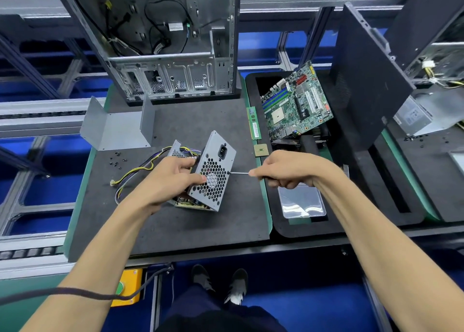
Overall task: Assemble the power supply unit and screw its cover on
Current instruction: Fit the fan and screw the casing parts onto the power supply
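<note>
**Operator:** While the head camera looks down at the dark grey foam-topped table [175, 221], I see the grey sheet-metal power supply unit with the honeycomb fan grille [213, 171] tilted up on one lower corner near the middle of the table. The left hand [173, 178] has its grip clenched around the unit's near edge, thumb over the grille.

**Colleague:** And the other hand?

**Operator:** The right hand [286, 170] has its grip wrapped round the handle of a slim steel-shafted screwdriver [238, 173]. The shaft lies level, its tip at the right edge of the grille face. I think there's a screw under the tip, but it's too small to be sure.

**Colleague:** Where's the cover?

**Operator:** The bent grey sheet-metal cover [118, 128] lies on the table behind and to the left of the unit, well apart from it. A scatter of small black screws [117, 160] sits just in front of it. The bundle of yellow, black and purple wires [135, 171] trails left from the unit across the table.

**Colleague:** Anything else nearby?

**Operator:** An open grey desktop computer case [170, 55] stands at the table's far edge. To the right, a green motherboard [296, 101] leans in a black foam tray [311, 228].
</note>
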